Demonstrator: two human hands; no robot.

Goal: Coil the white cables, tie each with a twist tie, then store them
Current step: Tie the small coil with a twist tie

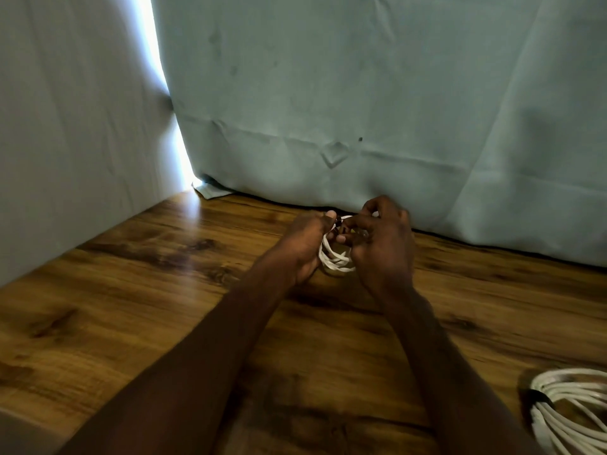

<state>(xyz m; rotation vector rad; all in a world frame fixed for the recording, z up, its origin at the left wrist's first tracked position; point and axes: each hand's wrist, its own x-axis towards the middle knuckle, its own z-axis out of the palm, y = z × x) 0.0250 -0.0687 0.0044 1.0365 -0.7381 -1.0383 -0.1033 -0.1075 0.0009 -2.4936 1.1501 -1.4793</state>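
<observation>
Wooden table [131, 316] meets what looks like curtain [328, 93].

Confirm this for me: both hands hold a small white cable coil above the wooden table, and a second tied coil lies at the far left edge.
Not quite. The head view shows the second tied coil at the near right edge. Both hands, left hand and right hand, do hold the small white cable coil above the wooden table.

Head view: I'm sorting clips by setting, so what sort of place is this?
Probably a home or makeshift recording corner: a wood-grain table set against pale blue-green curtains, daylight showing through their gap. A tied white cable coil lies at the right.
</observation>
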